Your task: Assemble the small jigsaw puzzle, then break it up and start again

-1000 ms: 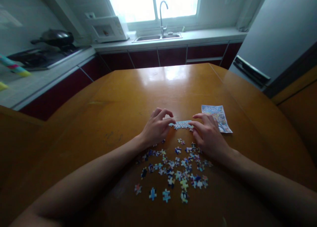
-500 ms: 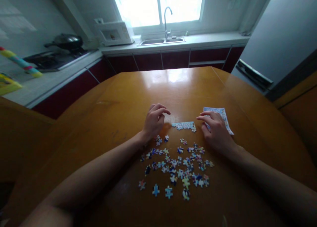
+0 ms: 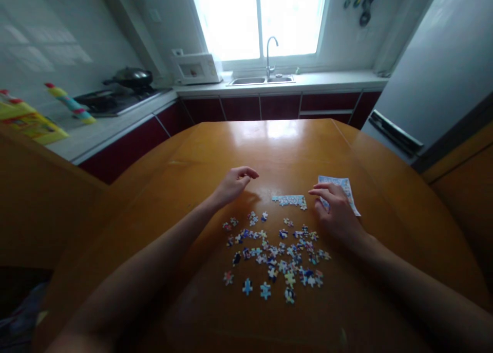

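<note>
Blue puzzle strip (image 3: 289, 200), hands (image 3: 232, 185) withdrawn from its ends

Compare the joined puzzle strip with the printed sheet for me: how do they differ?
The strip is long and narrow, while the sheet is taller. The strip's near edge is jagged with knobs and gaps; the sheet's visible edges look fairly straight. The strip lies uncovered between the hands, while the right hand hides part of the sheet. Both have bluish print and lie on the table.
</note>
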Tool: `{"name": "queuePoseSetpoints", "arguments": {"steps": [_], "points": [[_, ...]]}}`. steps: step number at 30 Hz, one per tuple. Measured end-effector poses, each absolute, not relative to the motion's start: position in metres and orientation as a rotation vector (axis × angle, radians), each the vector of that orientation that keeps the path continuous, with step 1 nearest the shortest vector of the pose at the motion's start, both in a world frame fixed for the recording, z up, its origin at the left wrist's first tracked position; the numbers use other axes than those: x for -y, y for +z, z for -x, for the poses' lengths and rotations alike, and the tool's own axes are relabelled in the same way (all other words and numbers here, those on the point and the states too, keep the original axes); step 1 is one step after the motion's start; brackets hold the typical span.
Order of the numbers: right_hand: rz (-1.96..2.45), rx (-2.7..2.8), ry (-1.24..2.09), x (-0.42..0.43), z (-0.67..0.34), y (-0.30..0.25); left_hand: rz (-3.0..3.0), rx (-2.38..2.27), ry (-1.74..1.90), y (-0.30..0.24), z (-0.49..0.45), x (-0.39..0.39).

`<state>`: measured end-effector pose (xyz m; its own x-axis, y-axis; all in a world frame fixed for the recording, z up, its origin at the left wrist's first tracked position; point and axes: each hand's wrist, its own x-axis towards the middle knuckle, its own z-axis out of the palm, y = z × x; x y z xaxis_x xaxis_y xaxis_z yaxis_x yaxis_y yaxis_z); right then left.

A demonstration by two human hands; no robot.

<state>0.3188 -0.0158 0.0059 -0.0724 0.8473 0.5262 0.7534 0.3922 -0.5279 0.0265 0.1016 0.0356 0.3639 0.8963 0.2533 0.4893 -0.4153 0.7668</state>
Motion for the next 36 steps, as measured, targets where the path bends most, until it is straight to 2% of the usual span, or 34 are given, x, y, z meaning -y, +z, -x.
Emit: {"name": "queuePoseSetpoints", "arguments": {"steps": [6,10,36], "points": [[1.354,1.873,0.152,0.015,-0.317,0.0,-2.052,-1.306,0.853,0.028,0.008,-0.057],[1.343,1.878,0.166,0.015,-0.315,-0.002,-2.027,-1.404,0.998,0.018,0.021,-0.037],[1.338,1.931,0.08,0.008,-0.32,0.0,-1.921,-1.494,1.04,0.005,0.019,-0.044]]}}
